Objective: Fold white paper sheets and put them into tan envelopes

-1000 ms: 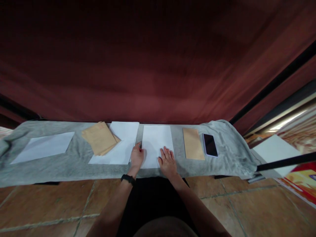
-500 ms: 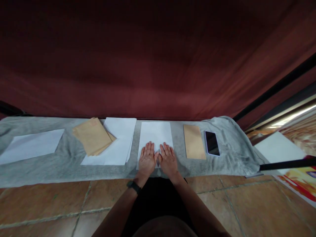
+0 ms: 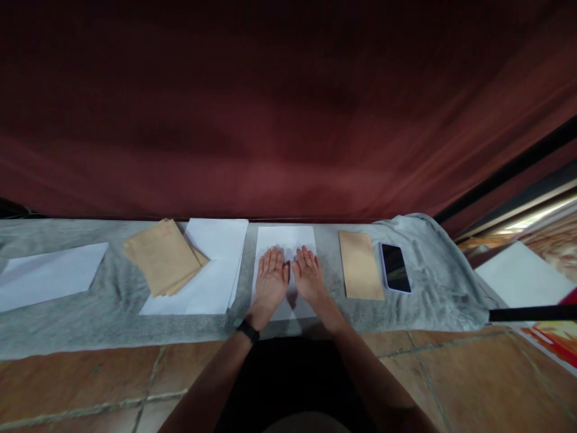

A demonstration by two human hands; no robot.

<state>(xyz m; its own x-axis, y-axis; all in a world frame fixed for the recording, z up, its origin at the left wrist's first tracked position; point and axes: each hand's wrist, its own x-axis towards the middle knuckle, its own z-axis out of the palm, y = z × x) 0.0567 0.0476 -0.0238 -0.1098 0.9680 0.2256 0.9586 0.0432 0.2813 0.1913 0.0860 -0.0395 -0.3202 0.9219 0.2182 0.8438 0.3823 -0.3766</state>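
Observation:
A white sheet of paper (image 3: 285, 236) lies straight in front of me on the grey cloth. My left hand (image 3: 271, 279) is over its left half, palm down, with the fingers stretched out and pointing away from me. Over the right half is my right hand (image 3: 309, 275), also palm down with straight fingers. The two hands are a little apart, with dark shadow between them. Neither grips anything; whether the palms press on the sheet cannot be made out. A brown envelope (image 3: 360, 264) rests to the right of the paper.
Left of me, several brown envelopes (image 3: 160, 255) lie on a stack of white paper (image 3: 211, 288). Farther left is another white sheet (image 3: 49, 276). A phone (image 3: 396, 267) lies right of the single envelope. The grey cloth (image 3: 117, 325) ends above a tiled floor (image 3: 90, 379); a dark red curtain (image 3: 270, 132) hangs behind.
Both hands have slid forward, farther up the white sheet, and the thumbs have drawn slightly apart. The view has shifted a little. Envelopes, phone and paper stack lie as before.

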